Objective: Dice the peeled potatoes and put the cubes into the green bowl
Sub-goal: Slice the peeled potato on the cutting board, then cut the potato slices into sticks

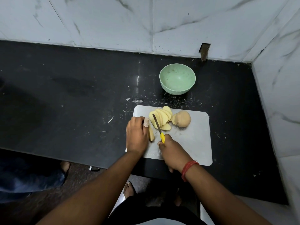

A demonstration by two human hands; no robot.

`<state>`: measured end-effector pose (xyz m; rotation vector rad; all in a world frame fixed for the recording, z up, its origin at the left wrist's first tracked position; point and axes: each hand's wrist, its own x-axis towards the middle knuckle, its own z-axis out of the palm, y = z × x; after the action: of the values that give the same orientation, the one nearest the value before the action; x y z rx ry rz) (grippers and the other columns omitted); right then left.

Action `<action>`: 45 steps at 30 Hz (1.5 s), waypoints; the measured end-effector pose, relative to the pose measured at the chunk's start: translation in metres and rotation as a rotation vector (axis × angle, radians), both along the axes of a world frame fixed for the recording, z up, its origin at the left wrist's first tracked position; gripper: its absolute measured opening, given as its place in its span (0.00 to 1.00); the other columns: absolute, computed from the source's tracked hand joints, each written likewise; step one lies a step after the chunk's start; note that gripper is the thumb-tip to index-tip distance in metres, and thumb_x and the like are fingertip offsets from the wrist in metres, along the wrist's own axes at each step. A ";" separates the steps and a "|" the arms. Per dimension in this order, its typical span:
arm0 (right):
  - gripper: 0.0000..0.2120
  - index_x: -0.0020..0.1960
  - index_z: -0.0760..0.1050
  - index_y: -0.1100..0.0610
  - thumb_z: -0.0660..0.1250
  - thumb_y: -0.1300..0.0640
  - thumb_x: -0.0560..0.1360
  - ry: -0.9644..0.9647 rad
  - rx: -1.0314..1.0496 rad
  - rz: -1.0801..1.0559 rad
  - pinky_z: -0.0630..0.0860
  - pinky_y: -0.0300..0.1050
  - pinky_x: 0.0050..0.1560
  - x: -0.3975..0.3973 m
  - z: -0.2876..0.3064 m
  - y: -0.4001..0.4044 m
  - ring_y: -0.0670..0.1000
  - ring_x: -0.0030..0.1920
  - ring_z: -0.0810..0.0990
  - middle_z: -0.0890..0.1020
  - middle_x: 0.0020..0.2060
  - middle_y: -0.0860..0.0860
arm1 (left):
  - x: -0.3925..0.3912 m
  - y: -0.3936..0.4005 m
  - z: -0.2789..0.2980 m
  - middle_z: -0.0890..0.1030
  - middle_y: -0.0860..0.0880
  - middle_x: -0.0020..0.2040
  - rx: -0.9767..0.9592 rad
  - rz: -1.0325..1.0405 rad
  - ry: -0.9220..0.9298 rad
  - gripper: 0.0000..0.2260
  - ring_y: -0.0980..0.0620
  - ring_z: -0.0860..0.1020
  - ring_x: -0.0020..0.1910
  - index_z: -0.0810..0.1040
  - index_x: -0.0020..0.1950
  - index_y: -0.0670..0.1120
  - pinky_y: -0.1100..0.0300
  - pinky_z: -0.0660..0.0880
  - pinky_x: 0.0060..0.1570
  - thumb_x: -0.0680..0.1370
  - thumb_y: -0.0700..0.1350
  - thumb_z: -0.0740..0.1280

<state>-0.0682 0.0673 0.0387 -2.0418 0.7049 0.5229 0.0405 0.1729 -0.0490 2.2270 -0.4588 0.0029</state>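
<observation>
The left hand (137, 135) pins a thin potato piece (151, 134) against the cutting board (194, 140) with curled fingers while the right hand (172, 153) grips the yellow-handled knife (158, 127), its blade lying close beside those fingers, so a slip of the narrow piece could bring the edge onto a fingertip. The fanned potato slices (162, 116) and the uncut potato (182, 119) sit on the board's far side. The green bowl (177, 78), farther back on the dark tabletop (81, 95), holds no cubes so far.
</observation>
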 end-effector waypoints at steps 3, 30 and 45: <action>0.13 0.65 0.60 0.54 0.53 0.51 0.83 -0.050 0.014 -0.065 0.67 0.40 0.18 0.005 -0.004 0.001 0.54 0.22 0.73 0.76 0.41 0.56 | 0.000 0.000 0.000 0.74 0.52 0.45 0.046 -0.031 -0.028 0.18 0.49 0.71 0.46 0.72 0.45 0.49 0.51 0.69 0.51 0.83 0.61 0.54; 0.14 0.67 0.62 0.53 0.55 0.56 0.82 -0.263 -0.174 -0.364 0.78 0.53 0.34 0.010 -0.030 -0.004 0.59 0.40 0.79 0.80 0.45 0.57 | -0.020 -0.007 0.001 0.80 0.49 0.50 0.283 -0.171 -0.191 0.08 0.47 0.79 0.49 0.78 0.55 0.44 0.49 0.69 0.62 0.77 0.39 0.66; 0.17 0.70 0.65 0.56 0.56 0.61 0.82 -0.335 -0.212 -0.538 0.74 0.44 0.55 0.007 -0.028 -0.018 0.54 0.57 0.79 0.79 0.60 0.52 | -0.014 0.024 -0.002 0.77 0.50 0.49 0.240 -0.780 -0.390 0.15 0.48 0.76 0.51 0.82 0.56 0.46 0.43 0.61 0.75 0.83 0.53 0.60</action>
<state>-0.0609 0.0494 0.0107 -1.9495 1.0820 -0.2066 0.0264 0.1971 -0.0512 2.1301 -1.5839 -0.0307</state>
